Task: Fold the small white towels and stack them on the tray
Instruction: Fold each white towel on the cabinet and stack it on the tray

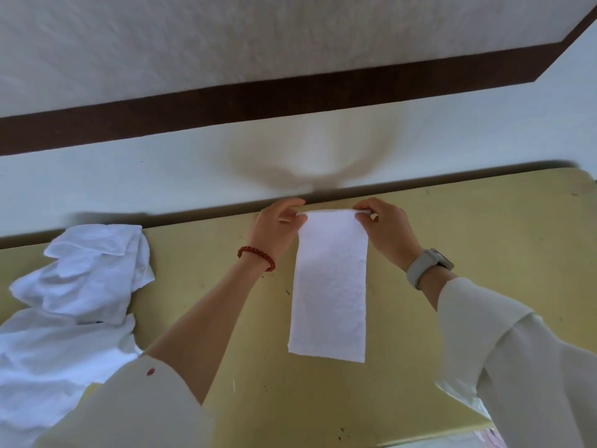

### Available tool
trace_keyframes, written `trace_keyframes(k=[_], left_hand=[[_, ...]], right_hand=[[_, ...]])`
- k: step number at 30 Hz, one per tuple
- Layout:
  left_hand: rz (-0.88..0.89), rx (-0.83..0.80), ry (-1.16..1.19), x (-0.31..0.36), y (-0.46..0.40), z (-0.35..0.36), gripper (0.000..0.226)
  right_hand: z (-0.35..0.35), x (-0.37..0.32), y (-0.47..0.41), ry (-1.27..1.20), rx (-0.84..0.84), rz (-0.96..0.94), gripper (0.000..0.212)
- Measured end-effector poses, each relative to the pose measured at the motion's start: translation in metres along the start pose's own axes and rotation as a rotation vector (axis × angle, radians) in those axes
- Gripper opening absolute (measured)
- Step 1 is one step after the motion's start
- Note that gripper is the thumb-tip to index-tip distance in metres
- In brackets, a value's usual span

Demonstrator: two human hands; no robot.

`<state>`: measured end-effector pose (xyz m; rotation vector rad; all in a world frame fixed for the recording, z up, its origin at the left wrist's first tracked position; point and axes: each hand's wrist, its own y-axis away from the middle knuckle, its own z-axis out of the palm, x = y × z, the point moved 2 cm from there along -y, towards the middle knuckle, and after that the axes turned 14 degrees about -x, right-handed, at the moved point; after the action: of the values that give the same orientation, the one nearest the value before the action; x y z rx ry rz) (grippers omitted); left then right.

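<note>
We see a long, narrow white terry towel [329, 286] lying flat on the pale yellow counter [468, 253], its length running away from us toward the wall. The left hand [274, 227] pinches the far left corner of the towel between curled fingers [289, 206] and thumb, and the right hand [386, 232] pinches the far right corner the same way. A red beaded bracelet [256, 257] circles the left wrist; a pale grey smartwatch [428, 265] sits on the right. A rumpled heap of white towels [71, 302] lies on the counter's left side, well apart from the flat one.
</note>
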<state>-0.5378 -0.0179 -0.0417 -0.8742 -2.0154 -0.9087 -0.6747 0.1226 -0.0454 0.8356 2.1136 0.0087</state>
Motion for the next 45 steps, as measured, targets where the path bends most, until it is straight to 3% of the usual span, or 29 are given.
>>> trace_keyframes(k=[10, 16, 22, 28, 32, 45], left_hand=[[0.095, 0.077, -0.185, 0.010, 0.003, -0.017, 0.012], [0.364, 0.145, -0.393, 0.003, 0.048, -0.001, 0.020], [0.509, 0.086, -0.505, -0.025, 0.094, 0.033, 0.020], [0.533, -0.011, -0.621, -0.059, 0.124, 0.057, 0.020], [0.542, -0.003, -0.661, -0.069, 0.131, 0.060, 0.021], [0.484, 0.026, -0.682, -0.078, 0.133, 0.072, 0.024]], right_hand=[[-0.009, -0.021, 0.001, -0.051, 0.068, -0.105, 0.020], [0.000, -0.007, 0.047, 0.069, 0.100, -0.172, 0.016], [0.033, 0.025, 0.104, 0.110, 0.054, -0.232, 0.019], [0.065, 0.049, 0.135, 0.181, 0.011, -0.243, 0.019], [0.076, 0.053, 0.143, 0.216, 0.003, -0.240, 0.028], [0.078, 0.053, 0.146, 0.334, 0.035, -0.264, 0.028]])
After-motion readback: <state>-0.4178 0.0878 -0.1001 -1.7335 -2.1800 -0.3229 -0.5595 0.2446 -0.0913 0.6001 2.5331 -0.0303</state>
